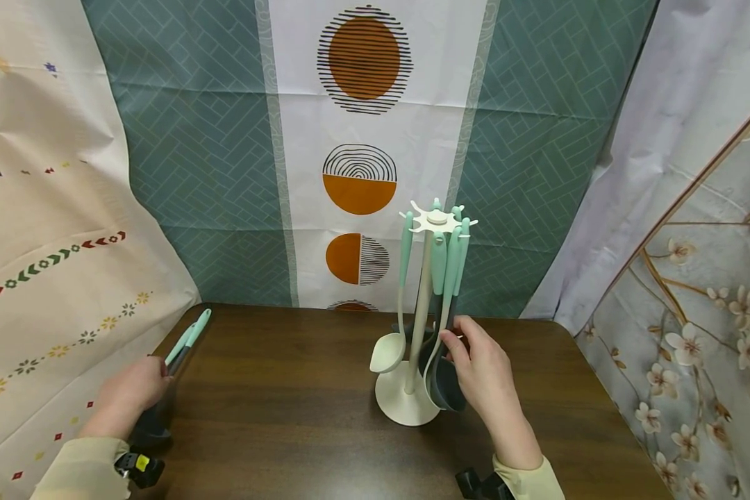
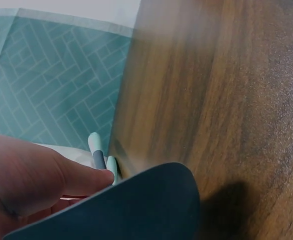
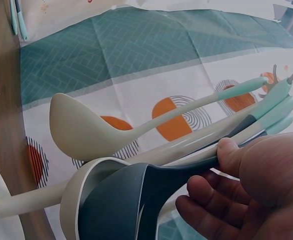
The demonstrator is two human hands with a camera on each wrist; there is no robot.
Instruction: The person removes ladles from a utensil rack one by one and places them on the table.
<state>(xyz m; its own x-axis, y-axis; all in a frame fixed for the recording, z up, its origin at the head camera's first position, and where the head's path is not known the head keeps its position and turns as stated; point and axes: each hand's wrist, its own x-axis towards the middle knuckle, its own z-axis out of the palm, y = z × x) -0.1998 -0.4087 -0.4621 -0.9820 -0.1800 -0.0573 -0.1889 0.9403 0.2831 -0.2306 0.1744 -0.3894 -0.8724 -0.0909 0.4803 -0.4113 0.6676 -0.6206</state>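
At the left table edge my left hand (image 1: 131,389) grips two dark-grey kitchen utensils (image 1: 192,337) by their shafts, mint handle ends pointing away. A broad dark head (image 2: 131,210) fills the bottom of the left wrist view; its exact kind is unclear. My right hand (image 1: 484,368) pinches the shaft of a dark ladle (image 3: 116,205) between thumb and fingers. That ladle hangs among other utensils on a cream rotating-style rack (image 1: 406,406). Beside it hangs a cream ladle (image 3: 89,127), with another cream bowl-shaped head (image 3: 69,195) behind the dark one.
The brown wooden table (image 1: 275,389) lies under everything. A teal and white patterned cloth (image 1: 206,160) hangs behind it. Pale patterned fabric (image 1: 50,278) is at the left, and a floral curtain (image 1: 694,347) at the right.
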